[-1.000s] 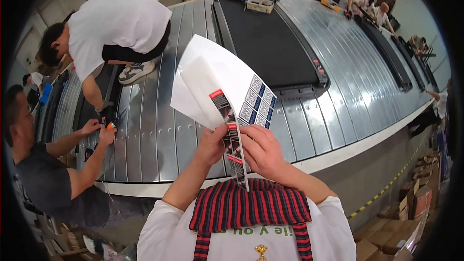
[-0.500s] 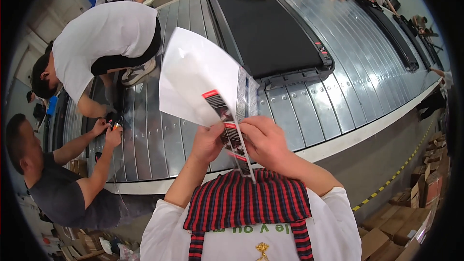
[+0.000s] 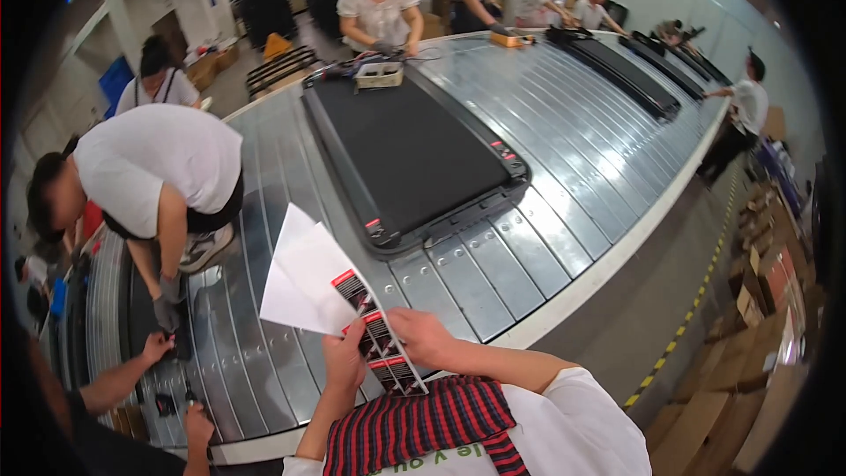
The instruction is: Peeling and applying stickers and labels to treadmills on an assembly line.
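My left hand [image 3: 345,361] and right hand [image 3: 421,338] both pinch the white sheet of striped labels [image 3: 339,304] above the slatted surface [image 3: 493,256]; I'm probably peeling one, needing a fingertip under its edge.

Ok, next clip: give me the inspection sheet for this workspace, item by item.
Surface: ribbed metal conveyor, curving past the person.
Job's things: white sheet with a strip of red, black and white labels, held above the conveyor's near edge.
Clutter: small tray of parts at the far end of the black treadmill deck.
Grippers: left hand and right hand both hold the label strip, fingers closed on it.
Cables: thin dark leads beside the small tray; run unclear.
Surroundings: co-workers along the conveyor, one bent over at left; cardboard boxes on the floor at right; yellow-black floor tape.
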`<state>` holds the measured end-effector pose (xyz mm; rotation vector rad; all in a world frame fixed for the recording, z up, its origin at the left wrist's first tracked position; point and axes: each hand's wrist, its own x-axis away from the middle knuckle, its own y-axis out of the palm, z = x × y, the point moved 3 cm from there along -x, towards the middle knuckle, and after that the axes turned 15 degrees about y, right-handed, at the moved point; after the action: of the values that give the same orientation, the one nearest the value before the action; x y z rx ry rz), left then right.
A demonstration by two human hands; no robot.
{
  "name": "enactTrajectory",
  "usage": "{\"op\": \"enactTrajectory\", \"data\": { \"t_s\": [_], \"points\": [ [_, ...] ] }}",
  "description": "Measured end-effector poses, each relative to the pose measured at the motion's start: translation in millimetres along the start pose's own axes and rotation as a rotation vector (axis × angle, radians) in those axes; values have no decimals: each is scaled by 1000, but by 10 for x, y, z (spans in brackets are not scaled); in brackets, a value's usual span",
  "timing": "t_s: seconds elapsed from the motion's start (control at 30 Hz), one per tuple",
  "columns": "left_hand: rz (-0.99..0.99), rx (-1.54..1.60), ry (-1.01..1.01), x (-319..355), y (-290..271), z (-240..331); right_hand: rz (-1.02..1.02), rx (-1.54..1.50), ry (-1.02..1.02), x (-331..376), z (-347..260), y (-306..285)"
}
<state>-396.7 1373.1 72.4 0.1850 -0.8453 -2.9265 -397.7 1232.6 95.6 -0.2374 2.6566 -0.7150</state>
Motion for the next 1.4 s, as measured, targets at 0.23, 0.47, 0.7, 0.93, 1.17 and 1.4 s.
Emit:
{"op": "enactTrajectory", "data": {
  "t_s": [0.23, 0.47, 0.7, 0.93, 1.17, 1.4],
  "points": [
    [-24, 23, 55, -38, -53, -19, -12, 40, -28, -42, 6, 46],
    [-75, 33, 35, -31, -186, 9, -1, 254, -25, 25, -35, 223],
    [-127, 62, -4, -19, -377, -3, -36, 167, 138, 76, -161, 408],
    [-77, 8, -103, -4, -475, -9, -72, -114, 302, 92, -124, 470],
    [5, 101, -89, -25, -507, -24, 76, 236, -251, 64, -644, 327],
    [14, 135, -89, 50, -418, 113, 101, 33, -109, 61, -247, 114]
  ]
}}
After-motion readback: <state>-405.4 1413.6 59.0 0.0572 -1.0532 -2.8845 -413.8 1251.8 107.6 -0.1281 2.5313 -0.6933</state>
